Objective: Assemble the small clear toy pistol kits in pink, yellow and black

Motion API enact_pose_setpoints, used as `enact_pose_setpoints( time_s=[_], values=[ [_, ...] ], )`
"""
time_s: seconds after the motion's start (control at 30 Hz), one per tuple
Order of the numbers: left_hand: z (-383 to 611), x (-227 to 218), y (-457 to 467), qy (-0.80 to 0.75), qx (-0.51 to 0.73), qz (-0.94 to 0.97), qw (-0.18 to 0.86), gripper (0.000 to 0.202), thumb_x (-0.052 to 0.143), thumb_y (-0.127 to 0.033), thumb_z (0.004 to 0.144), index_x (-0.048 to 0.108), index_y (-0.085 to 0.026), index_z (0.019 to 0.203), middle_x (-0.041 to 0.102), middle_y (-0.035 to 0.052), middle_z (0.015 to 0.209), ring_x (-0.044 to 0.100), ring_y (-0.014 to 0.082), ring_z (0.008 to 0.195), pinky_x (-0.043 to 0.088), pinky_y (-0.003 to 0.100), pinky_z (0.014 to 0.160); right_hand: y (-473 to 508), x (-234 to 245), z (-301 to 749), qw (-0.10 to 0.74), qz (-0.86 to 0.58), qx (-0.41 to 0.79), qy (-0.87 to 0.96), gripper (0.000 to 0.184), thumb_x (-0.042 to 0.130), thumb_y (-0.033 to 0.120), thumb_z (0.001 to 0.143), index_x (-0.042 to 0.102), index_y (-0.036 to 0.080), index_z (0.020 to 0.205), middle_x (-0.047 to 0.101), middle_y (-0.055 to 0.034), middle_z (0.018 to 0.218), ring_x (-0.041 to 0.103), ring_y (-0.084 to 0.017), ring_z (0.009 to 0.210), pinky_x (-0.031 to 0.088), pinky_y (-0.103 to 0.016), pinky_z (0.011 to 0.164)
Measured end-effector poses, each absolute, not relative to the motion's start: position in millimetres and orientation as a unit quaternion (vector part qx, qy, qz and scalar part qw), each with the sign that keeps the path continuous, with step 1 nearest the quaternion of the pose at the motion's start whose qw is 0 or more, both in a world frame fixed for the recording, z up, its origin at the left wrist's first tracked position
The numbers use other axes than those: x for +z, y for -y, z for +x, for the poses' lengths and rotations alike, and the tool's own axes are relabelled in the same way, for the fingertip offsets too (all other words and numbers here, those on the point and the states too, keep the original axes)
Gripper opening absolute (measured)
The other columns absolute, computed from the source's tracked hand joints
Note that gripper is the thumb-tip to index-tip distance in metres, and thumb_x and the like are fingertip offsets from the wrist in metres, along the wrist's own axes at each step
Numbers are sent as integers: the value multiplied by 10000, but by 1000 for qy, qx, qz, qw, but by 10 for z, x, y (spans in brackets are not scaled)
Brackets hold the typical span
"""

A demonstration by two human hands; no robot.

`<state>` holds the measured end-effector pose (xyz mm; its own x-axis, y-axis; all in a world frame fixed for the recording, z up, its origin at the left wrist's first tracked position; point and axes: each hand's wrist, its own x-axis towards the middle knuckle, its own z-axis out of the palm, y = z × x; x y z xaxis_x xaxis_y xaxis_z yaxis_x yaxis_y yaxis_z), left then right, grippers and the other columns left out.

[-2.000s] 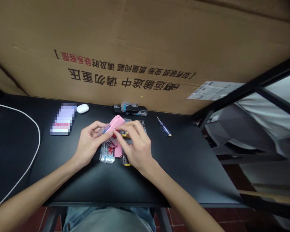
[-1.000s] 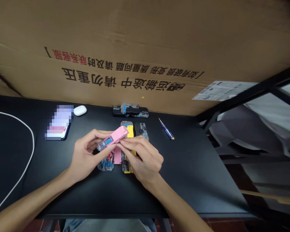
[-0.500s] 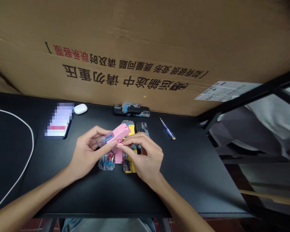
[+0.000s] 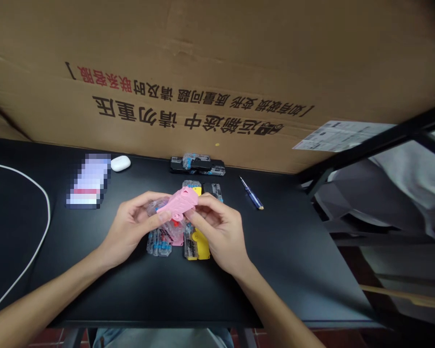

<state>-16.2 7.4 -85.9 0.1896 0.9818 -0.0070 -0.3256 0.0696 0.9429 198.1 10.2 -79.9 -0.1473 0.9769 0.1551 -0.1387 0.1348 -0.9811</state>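
A pink plastic part (image 4: 179, 203), partly hidden by the fingers, is held in a narrow grip between the left hand (image 4: 132, 229) and right hand (image 4: 219, 237), above clear plastic packs (image 4: 158, 243) on a black desk (image 4: 94, 290).

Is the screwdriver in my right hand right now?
No, the screwdriver lies on the black desk, off to the side of the right hand, which is on the pink plastic piece.

From my remote view this looks like a small home workroom or office: a black bench (image 4: 275, 270) stands against a big cardboard carton (image 4: 217, 58), with a screwdriver (image 4: 251, 193), a phone (image 4: 89, 181) and an earbud case (image 4: 121, 163) lying out.
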Motion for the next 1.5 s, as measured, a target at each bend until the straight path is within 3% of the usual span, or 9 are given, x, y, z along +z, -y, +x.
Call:
enact_pose_setpoints(
  time_s=[0.17,0.4,0.67,1.0,1.33,1.5],
  values=[
    [-137,-805,-79,-334,491,384,707,300,972,-412,946,930,-282,1213,912,85,1196,862,205,1037,696,260,941,-107,-783,1990,495,-378,588,516,150,909,388,986,874,267,1068,846,-38,1059,825,-197,880,746,-366,829],
    [-141,-799,-87,-334,478,358,729,330,963,-376,955,915,-246,1255,904,108,1214,860,204,991,695,275,915,-132,-829,1994,489,-395,569,530,234,942,459,959,867,251,1035,869,-48,1027,844,-206,863,763,-373,812],
    [-152,-813,-96,-331,466,344,745,362,946,-380,972,899,-229,1297,903,120,1214,862,214,1004,689,280,916,-142,-848,1995,500,-378,577,522,72,917,321,973,888,269,1014,839,-19,1015,801,-156,813,714,-293,759],
    [-127,-807,-115,-349,483,349,723,381,1028,-359,872,935,-236,1221,906,123,1257,862,234,1086,696,292,966,-129,-846,2023,496,-415,485,588,60,835,291,1019,877,252,1001,802,-42,1002,770,-167,793,697,-321,739],
    [-138,-847,-109,-349,452,330,751,421,983,-402,927,907,-239,1308,899,139,1270,858,226,1023,696,303,909,-120,-818,2011,496,-418,479,592,95,818,305,1022,885,246,987,751,-34,930,721,-171,793,647,-311,694],
    [-131,-833,-110,-358,454,336,743,427,993,-393,918,908,-235,1306,897,134,1277,860,243,1075,693,315,954,-123,-841,2004,497,-425,483,582,91,826,300,1009,888,242,977,755,-39,931,711,-170,793,627,-302,694]
  ],
)
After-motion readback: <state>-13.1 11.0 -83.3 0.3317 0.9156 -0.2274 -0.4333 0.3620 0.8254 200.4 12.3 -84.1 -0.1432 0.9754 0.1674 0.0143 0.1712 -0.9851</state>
